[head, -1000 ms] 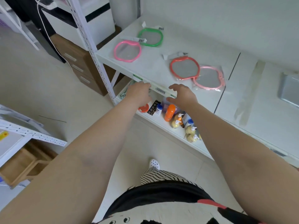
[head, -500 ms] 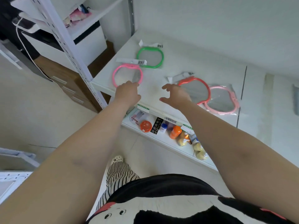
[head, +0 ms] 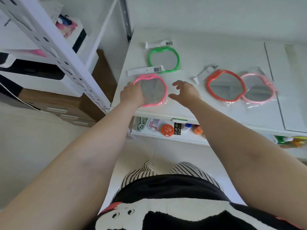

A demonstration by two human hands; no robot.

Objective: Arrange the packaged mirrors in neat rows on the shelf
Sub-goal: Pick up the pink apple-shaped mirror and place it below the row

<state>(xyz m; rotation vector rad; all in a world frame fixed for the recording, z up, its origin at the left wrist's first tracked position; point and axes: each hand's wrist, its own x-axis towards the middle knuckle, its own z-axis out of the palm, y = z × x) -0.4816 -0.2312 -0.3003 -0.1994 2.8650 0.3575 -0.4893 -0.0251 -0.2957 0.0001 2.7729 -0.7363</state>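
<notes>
left hand (head: 132, 93) rests on hot-pink mirror (head: 153, 90) at its left rim, fingers curled, grip unclear; right hand (head: 186, 92) hovers just beside it, fingers spread; both over shelf (head: 191, 52)

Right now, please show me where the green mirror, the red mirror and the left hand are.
green mirror (head: 164, 59), head view, on its glass centre.
red mirror (head: 224, 87), head view, on its glass centre.
left hand (head: 132, 94), head view, on its back.

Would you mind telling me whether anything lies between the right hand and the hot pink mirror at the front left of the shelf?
Nothing visible does. The right hand hovers open just right of the hot pink mirror, with only bare shelf between them. The left hand already rests on the mirror's left side. The red mirror lies farther right, out of the way.
</notes>
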